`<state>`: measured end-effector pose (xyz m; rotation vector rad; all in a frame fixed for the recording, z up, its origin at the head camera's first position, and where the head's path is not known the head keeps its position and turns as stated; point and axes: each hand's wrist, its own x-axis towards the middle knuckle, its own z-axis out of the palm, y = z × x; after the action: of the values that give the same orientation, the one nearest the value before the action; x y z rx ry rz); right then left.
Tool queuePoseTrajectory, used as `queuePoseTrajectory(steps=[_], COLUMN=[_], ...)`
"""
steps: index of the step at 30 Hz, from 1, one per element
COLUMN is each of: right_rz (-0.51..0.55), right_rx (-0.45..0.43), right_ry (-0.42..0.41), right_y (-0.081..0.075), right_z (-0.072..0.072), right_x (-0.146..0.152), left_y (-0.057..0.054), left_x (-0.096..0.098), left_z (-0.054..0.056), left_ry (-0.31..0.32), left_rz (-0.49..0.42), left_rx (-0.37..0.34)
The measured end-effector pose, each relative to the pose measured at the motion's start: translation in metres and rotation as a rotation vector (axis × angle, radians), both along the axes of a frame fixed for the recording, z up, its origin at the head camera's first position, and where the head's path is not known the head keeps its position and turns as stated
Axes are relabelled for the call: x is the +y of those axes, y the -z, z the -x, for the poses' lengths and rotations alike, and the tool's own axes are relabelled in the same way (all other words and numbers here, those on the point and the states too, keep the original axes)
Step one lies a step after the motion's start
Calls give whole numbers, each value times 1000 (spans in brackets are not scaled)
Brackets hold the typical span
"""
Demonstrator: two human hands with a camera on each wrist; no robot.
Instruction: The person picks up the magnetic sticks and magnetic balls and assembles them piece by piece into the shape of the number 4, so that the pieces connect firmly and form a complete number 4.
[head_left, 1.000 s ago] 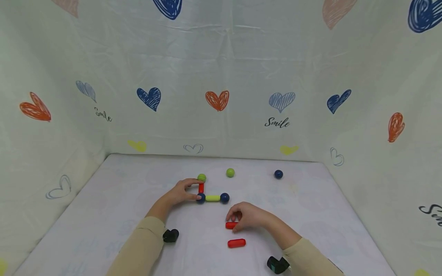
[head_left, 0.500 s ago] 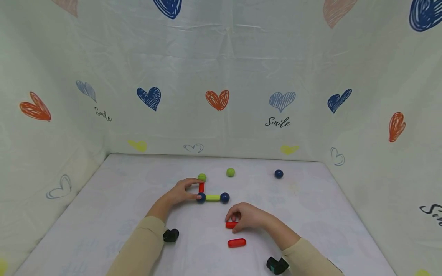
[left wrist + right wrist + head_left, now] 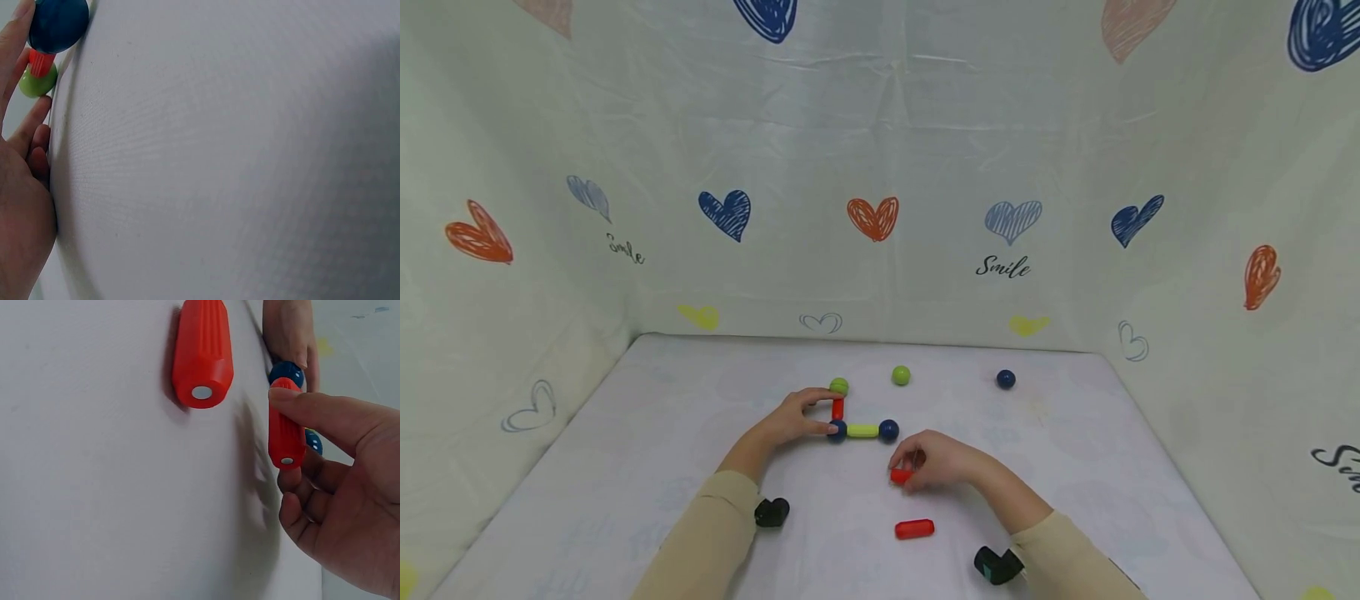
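My left hand (image 3: 792,415) holds the corner of an L-shaped build of magnetic balls and sticks, thumb on a blue ball (image 3: 61,24), index finger by the green ball (image 3: 839,386). Between these two balls runs a red stick (image 3: 838,409). From the corner a yellow-green stick (image 3: 862,431) reaches right to another blue ball (image 3: 889,430). My right hand (image 3: 942,460) pinches a loose red magnetic stick (image 3: 286,432) between thumb and fingers, just above the table. Its near end shows a silver disc in the right wrist view.
Another red magnetic stick (image 3: 914,529) lies on the white table (image 3: 700,367) nearer the front. Toward the back are a loose green ball (image 3: 901,375) and a loose blue ball (image 3: 1005,379). A curtain printed with hearts (image 3: 925,150) stands behind the table.
My right hand has moved slightly away from me, lifting the red magnetic stick and taking it farther from the other red stick. My left hand and the build have stayed put.
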<state>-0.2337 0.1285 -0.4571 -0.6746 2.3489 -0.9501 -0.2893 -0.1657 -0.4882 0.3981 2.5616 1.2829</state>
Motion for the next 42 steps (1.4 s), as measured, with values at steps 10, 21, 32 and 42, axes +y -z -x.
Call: queuePoseTrajectory(steps=[10,21,32,42], right_rz=[76,214,367,554], right_rx=[32,33,123,146], right_ry=[75,155,338,424], right_y=[-8,-8,0,15], right_z=[19,36,43,55], right_x=[-3,-10,-20,-26], left_y=[0,1,4,2], left_x=[-1,-2,-2,-1], left_z=[0,1,3,1], left_ry=[25,35,26,22], left_rz=[7,-8,-15,-14], left_rx=[20,23,12,11])
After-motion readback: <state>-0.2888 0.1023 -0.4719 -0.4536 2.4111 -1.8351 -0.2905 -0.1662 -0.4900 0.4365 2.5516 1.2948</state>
